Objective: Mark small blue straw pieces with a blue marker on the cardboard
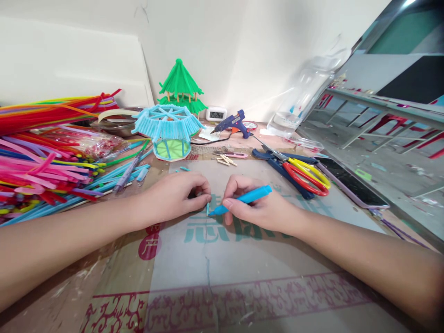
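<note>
Between the fingertips of my left hand (189, 194) is a short thin stick (207, 209), partly blue, pointing down toward the board. My right hand (251, 203) grips a blue marker pen (251, 194) like a writing tool, its tip touching or very near the stick's lower end. Both hands hover low over the printed cardboard sheet (180, 277). Just beyond them lie several short pale sticks (227, 160). A few small blue pieces (184, 169) rest behind my left hand.
Colourful pipe cleaners (41, 171) are heaped at left. Behind stand a blue-roofed model (168, 125), a green-roofed model (179, 81) and a small digital clock (217, 114). A glue gun (233, 124), scissors (307, 175), a phone (354, 182) and a plastic bottle (294, 101) lie toward the right.
</note>
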`<state>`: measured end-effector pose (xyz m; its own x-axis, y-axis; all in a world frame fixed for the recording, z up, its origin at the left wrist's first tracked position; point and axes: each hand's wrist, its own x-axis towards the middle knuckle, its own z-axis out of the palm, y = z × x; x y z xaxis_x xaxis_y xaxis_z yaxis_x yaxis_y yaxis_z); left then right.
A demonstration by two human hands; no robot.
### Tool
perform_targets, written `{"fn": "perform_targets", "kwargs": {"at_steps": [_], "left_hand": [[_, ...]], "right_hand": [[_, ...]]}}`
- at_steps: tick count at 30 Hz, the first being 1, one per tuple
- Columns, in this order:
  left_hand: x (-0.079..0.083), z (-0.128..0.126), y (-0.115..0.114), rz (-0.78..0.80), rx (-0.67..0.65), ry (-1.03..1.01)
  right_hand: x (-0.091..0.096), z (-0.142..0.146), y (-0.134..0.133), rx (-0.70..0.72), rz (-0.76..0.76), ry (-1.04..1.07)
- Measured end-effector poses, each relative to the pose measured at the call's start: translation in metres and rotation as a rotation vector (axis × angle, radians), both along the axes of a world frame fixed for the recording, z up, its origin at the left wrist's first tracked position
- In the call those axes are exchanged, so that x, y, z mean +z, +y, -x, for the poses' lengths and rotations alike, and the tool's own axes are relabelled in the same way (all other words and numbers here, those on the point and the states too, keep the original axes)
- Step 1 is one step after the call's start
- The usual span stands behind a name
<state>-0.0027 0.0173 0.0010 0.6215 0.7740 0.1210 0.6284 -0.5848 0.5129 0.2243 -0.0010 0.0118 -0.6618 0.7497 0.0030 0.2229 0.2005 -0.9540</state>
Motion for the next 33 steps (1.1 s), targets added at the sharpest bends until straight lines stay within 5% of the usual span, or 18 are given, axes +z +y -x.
{"fn": "perform_targets", "kwargs": {"at_steps": [33], "left_hand": [[-0.0013,0.0012,0.0020,0.002,0.007,0.021]], "right_hand": [[0.0025,0.0041,0.0013,-0.105,-0.061,-0.032]]}}
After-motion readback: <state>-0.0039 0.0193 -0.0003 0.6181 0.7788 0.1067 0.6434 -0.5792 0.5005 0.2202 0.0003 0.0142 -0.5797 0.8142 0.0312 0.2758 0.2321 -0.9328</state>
